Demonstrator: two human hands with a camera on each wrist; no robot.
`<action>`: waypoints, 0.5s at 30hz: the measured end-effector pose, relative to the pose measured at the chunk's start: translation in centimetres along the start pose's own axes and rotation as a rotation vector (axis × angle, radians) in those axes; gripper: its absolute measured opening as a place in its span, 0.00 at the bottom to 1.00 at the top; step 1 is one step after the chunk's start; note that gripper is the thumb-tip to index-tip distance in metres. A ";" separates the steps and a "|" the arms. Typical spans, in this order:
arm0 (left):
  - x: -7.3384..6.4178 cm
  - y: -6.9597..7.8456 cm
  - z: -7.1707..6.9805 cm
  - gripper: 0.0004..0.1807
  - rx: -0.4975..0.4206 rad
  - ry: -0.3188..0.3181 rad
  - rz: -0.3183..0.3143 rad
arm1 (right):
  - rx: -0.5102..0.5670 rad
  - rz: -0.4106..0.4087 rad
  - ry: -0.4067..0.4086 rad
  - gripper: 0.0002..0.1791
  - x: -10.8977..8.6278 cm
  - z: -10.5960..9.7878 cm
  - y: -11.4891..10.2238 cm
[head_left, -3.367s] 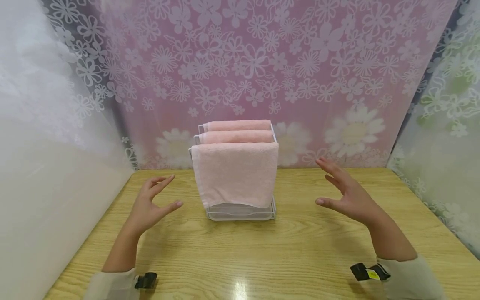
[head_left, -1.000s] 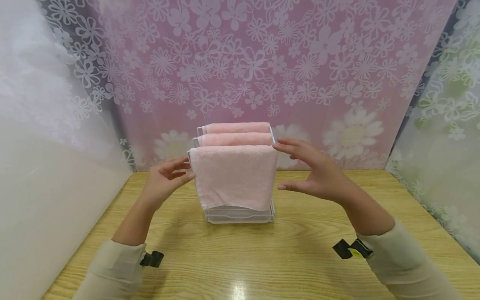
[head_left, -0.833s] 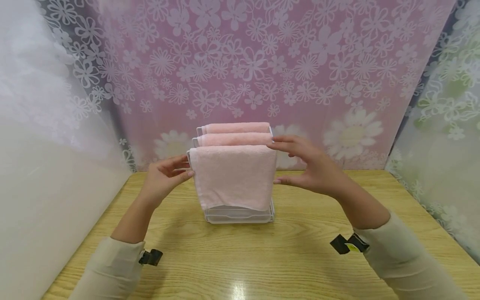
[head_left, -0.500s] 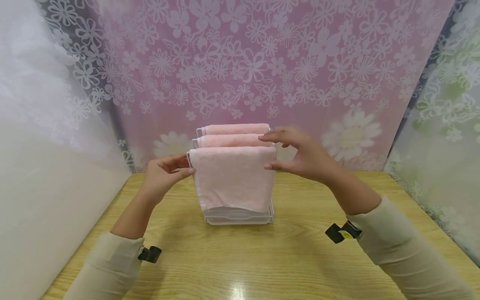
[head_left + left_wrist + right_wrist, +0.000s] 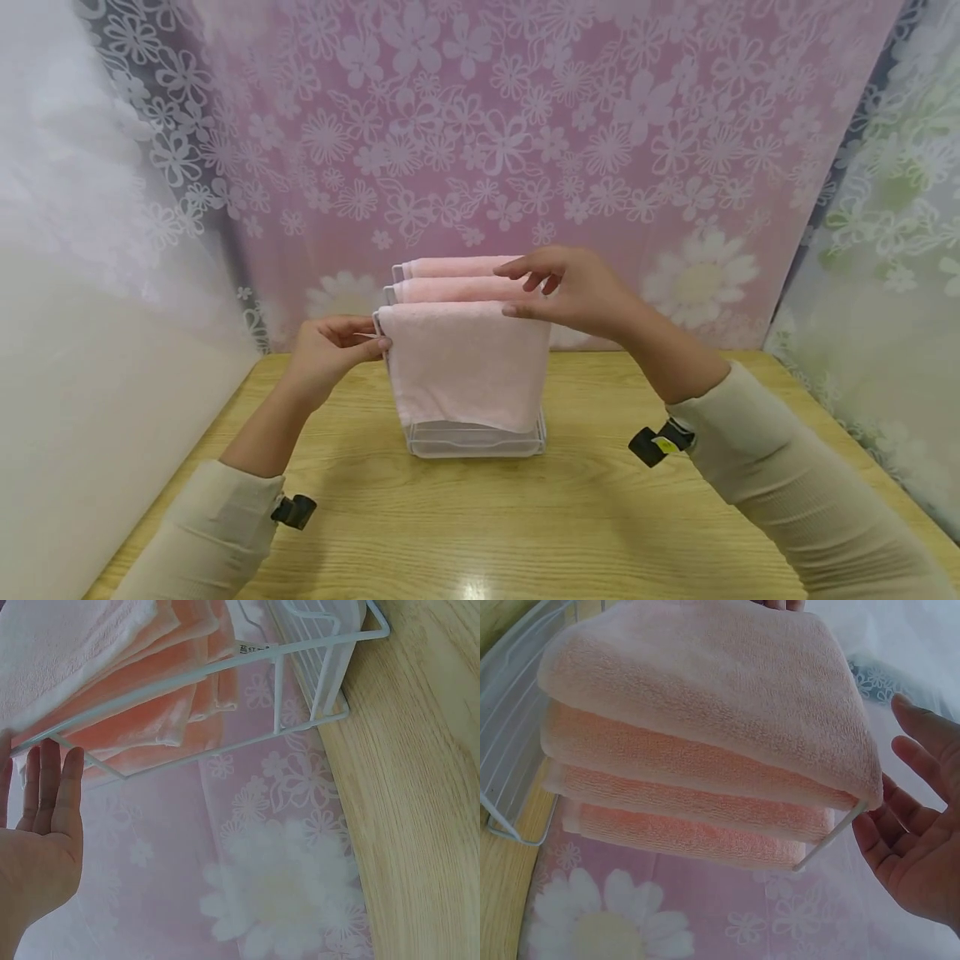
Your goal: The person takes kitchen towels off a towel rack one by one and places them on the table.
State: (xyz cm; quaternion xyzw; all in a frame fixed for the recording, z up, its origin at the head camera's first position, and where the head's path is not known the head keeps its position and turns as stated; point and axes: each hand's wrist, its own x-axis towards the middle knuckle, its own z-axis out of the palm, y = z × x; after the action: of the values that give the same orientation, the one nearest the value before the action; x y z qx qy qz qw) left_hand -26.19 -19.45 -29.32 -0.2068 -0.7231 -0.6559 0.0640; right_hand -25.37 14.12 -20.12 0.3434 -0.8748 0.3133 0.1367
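A small white wire towel rack [image 5: 543, 433] stands on the table, with several folded pink towels over its bars. The front towel [image 5: 465, 367] hangs lowest, and two more, the middle towel [image 5: 457, 290] and the back towel [image 5: 450, 267], show behind it. My left hand [image 5: 322, 358] holds the rack's left side, thumb in front and fingers behind the wire; in the left wrist view its fingers [image 5: 52, 787] meet the white bar. Over the right end of the towels is my right hand [image 5: 581, 292], thumb and fingers spread apart, its thumb tip right at the front towel's top edge.
The wood-grain table [image 5: 480, 517] lies under the rack. A clear tray [image 5: 476, 446] sits in the rack's base. Behind rises a pink flowered backdrop [image 5: 450, 125]; a pale panel [image 5: 112, 292] stands left and a flowered sheet [image 5: 885, 250] right.
Both hands have come inward from the sides. The left has taken hold of the rack's left side; the right has moved left and up, over the towels' top right. The rack has stayed in place.
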 end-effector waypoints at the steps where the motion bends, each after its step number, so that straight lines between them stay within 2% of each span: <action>1: 0.0 0.0 0.0 0.11 -0.010 -0.001 0.005 | -0.004 0.009 -0.011 0.23 0.2 0.0 -0.1; 8: 0.2 0.0 0.2 0.10 -0.041 -0.017 -0.002 | -0.015 0.026 -0.087 0.22 1.2 0.2 -0.8; 15: 0.3 0.0 0.0 0.03 -0.082 -0.046 -0.016 | -0.035 0.027 -0.164 0.20 2.3 0.2 -1.7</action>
State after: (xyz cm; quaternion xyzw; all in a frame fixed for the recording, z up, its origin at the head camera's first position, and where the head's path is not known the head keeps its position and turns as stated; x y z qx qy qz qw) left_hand -26.48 -19.39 -29.26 -0.2188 -0.6984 -0.6806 0.0336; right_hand -25.90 11.82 -18.46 0.3538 -0.8929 0.2706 0.0661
